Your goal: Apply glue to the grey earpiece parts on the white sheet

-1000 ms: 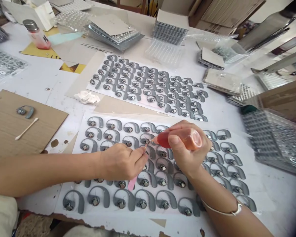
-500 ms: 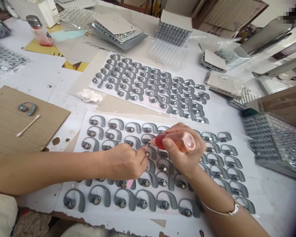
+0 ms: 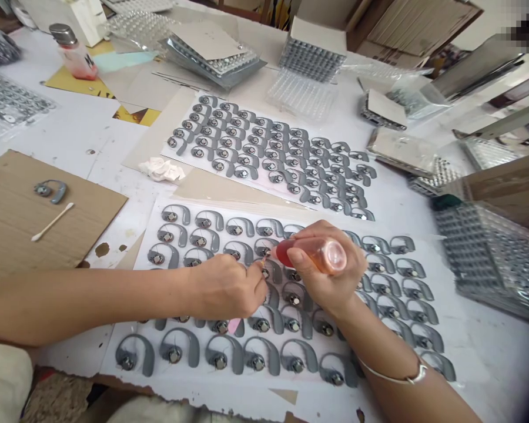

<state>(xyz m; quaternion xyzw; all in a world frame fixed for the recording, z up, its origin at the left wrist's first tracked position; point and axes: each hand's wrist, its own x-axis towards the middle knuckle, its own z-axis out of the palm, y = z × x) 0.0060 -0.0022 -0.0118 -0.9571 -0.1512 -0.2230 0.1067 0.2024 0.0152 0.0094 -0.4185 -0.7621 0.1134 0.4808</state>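
Note:
My left hand (image 3: pixel 229 288) is closed in a pinch around a thin pointed tool (image 3: pixel 263 262), mostly hidden by the fingers. A flat pink piece (image 3: pixel 234 325) shows below the hand; whether it belongs to the tool I cannot tell. In my right hand (image 3: pixel 335 276) is a squeeze bottle (image 3: pixel 311 252) of red-orange liquid, tipped on its side with its nozzle pointing left. Nozzle and tool tip meet closely over one grey ear-hook earphone shell (image 3: pixel 264 247). Rows of such shells with round metallic parts and fine wires lie on a white sheet (image 3: pixel 286 385) beneath both hands.
A second sheet of shells (image 3: pixel 273 147) lies behind. At left, a cardboard piece (image 3: pixel 9 217) bears one shell (image 3: pixel 58 191) and a cotton swab (image 3: pixel 52 222). Crumpled tissue (image 3: pixel 162 170), a metal-capped bottle (image 3: pixel 77 59) and stacked plastic trays (image 3: pixel 311 59) stand farther back.
The view has shifted very slightly. Both hands stay at the same shell, with the bottle and the thin tool still held; the bottle has moved slightly left.

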